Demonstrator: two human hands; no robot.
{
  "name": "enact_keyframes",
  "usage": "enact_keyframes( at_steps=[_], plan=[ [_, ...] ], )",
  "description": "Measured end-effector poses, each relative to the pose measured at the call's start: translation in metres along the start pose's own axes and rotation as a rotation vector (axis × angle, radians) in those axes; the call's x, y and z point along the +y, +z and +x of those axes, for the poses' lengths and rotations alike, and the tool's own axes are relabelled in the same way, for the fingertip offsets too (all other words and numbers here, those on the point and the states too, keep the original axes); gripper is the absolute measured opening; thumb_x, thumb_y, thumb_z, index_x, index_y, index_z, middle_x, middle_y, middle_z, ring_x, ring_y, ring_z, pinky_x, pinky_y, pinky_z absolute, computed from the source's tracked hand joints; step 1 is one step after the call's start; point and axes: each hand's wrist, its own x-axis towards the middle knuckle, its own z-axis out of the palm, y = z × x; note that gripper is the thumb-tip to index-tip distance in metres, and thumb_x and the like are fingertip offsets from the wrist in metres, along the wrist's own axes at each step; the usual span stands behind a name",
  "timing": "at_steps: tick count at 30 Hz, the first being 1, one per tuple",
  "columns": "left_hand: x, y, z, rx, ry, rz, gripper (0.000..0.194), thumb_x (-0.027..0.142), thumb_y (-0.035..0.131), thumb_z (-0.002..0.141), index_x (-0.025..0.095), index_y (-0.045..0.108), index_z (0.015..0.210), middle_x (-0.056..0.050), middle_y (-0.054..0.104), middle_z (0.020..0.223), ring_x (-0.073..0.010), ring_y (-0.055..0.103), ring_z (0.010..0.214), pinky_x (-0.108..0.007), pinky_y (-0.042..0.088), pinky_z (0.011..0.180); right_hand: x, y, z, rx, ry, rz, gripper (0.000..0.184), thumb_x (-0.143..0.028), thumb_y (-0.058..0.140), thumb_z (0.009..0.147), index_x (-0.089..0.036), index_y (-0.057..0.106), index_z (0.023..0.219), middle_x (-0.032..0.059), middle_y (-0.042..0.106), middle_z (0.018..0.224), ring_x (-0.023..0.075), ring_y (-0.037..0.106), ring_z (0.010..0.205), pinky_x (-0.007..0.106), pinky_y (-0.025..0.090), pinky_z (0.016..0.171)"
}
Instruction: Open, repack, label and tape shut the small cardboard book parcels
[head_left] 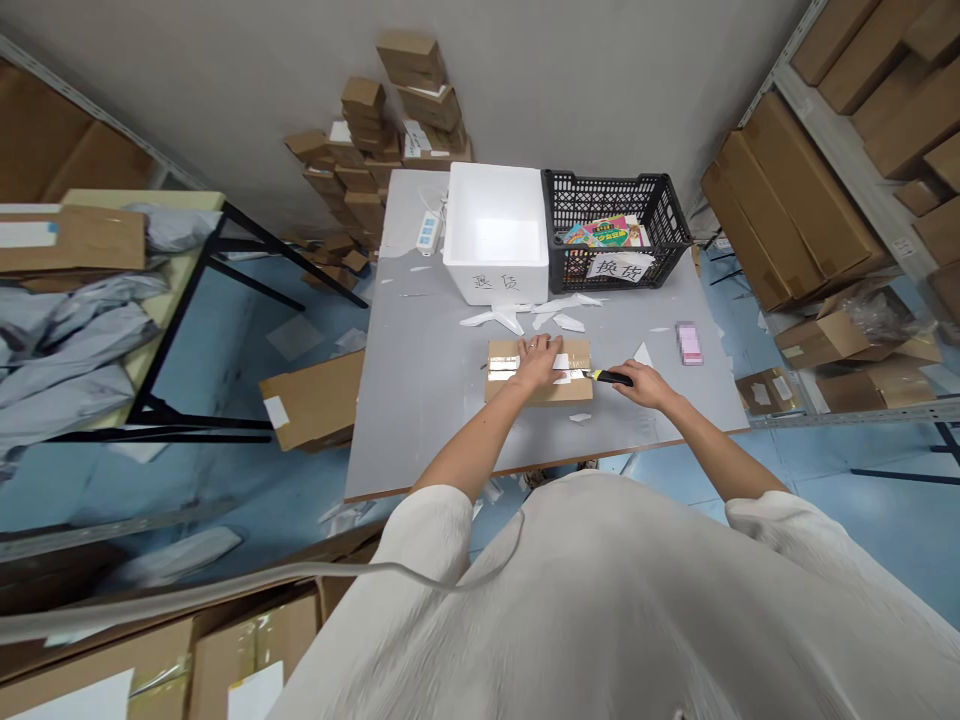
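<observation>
A small cardboard box lies near the front of the grey table, with clear shiny tape along its middle and white label pieces on top. My left hand rests flat on the box, fingers spread across its upper side. In my right hand is a black and yellow utility knife, gripped by the handle. Its tip points left and meets the right end of the box by the tape seam. Whether the blade has gone into the tape is too small to tell.
Behind the box stand a white foam bin and a black plastic crate holding colourful booklets. Torn paper scraps, a pink phone-like item and a power strip lie on the table. Stacked boxes stand behind.
</observation>
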Motion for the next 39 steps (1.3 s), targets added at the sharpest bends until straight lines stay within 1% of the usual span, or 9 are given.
enact_keyframes(
  at_steps=[3, 5, 9, 12, 15, 22, 29, 35, 39],
  plan=[
    [0.002, 0.0, 0.004, -0.02, -0.044, 0.013, 0.093, 0.043, 0.085, 0.09, 0.028, 0.042, 0.171, -0.024, 0.046, 0.168, -0.0464, 0.035, 0.162, -0.076, 0.014, 0.135, 0.0, 0.003, 0.0, 0.022, 0.009, 0.004, 0.045, -0.036, 0.067, 0.108, -0.026, 0.074, 0.151, 0.0142, 0.074, 0.134, 0.0325, 0.072, 0.119, 0.04, 0.055, 0.104],
    [0.004, 0.0, 0.002, -0.029, -0.06, 0.022, 0.087, 0.042, 0.081, 0.093, 0.027, 0.044, 0.17, -0.023, 0.05, 0.164, -0.0459, 0.038, 0.161, -0.077, 0.016, 0.135, 0.001, 0.007, 0.0, 0.045, 0.021, 0.008, 0.044, -0.035, 0.067, 0.108, -0.026, 0.074, 0.151, 0.0137, 0.074, 0.133, 0.0324, 0.073, 0.119, 0.041, 0.056, 0.104],
    [0.009, 0.004, -0.01, 0.026, -0.023, 0.053, 0.071, 0.042, 0.059, 0.107, 0.024, 0.042, 0.173, -0.024, 0.048, 0.17, -0.0432, 0.036, 0.164, -0.075, 0.017, 0.136, 0.005, 0.015, -0.001, 0.086, 0.037, 0.035, 0.042, -0.035, 0.069, 0.108, -0.028, 0.075, 0.149, 0.0121, 0.076, 0.131, 0.0318, 0.075, 0.116, 0.042, 0.06, 0.101],
    [0.013, 0.01, -0.022, 0.088, 0.015, 0.09, 0.069, 0.042, 0.041, 0.113, 0.018, 0.038, 0.178, -0.024, 0.041, 0.18, -0.0414, 0.029, 0.171, -0.073, 0.01, 0.139, 0.008, 0.02, 0.0, 0.106, 0.032, 0.057, 0.043, -0.036, 0.07, 0.107, -0.028, 0.076, 0.149, 0.0113, 0.076, 0.131, 0.0312, 0.076, 0.115, 0.042, 0.061, 0.1],
    [0.015, 0.018, -0.029, 0.147, 0.013, 0.093, 0.07, 0.043, 0.032, 0.115, 0.015, 0.036, 0.179, -0.023, 0.036, 0.184, -0.0404, 0.025, 0.174, -0.07, 0.006, 0.141, 0.01, 0.025, 0.0, 0.13, 0.011, 0.057, 0.042, -0.036, 0.07, 0.108, -0.029, 0.076, 0.148, 0.0115, 0.077, 0.13, 0.032, 0.075, 0.116, 0.044, 0.062, 0.102],
    [0.014, 0.027, -0.028, 0.203, 0.027, 0.06, 0.071, 0.044, 0.03, 0.115, 0.013, 0.039, 0.178, -0.023, 0.037, 0.184, -0.0416, 0.028, 0.174, -0.071, 0.004, 0.141, 0.02, 0.032, -0.002, 0.178, -0.016, 0.035, 0.044, -0.038, 0.064, 0.11, -0.027, 0.073, 0.152, 0.0134, 0.075, 0.129, 0.0338, 0.072, 0.121, 0.048, 0.059, 0.107],
    [0.013, 0.026, -0.03, 0.209, 0.032, 0.049, 0.071, 0.045, 0.03, 0.115, 0.012, 0.041, 0.177, -0.024, 0.038, 0.184, -0.0419, 0.027, 0.174, -0.07, 0.005, 0.141, 0.03, 0.036, -0.001, 0.209, -0.049, 0.058, 0.044, -0.042, 0.062, 0.11, -0.029, 0.074, 0.151, 0.0133, 0.076, 0.129, 0.0349, 0.071, 0.119, 0.05, 0.059, 0.105],
    [0.012, 0.028, -0.028, 0.218, 0.027, 0.059, 0.07, 0.045, 0.03, 0.116, 0.016, 0.04, 0.178, -0.022, 0.04, 0.183, -0.0399, 0.028, 0.174, -0.07, 0.004, 0.141, 0.03, 0.046, -0.001, 0.237, -0.038, 0.135, 0.045, -0.043, 0.061, 0.11, -0.029, 0.072, 0.151, 0.013, 0.075, 0.128, 0.0342, 0.072, 0.118, 0.049, 0.06, 0.103],
    [0.012, 0.028, -0.03, 0.225, 0.035, 0.071, 0.07, 0.046, 0.03, 0.116, 0.015, 0.04, 0.178, -0.022, 0.04, 0.183, -0.0401, 0.029, 0.174, -0.07, 0.006, 0.141, 0.036, 0.042, -0.003, 0.24, -0.065, 0.106, 0.045, -0.045, 0.06, 0.11, -0.03, 0.072, 0.151, 0.0139, 0.075, 0.131, 0.036, 0.071, 0.119, 0.052, 0.06, 0.103]
  ],
)
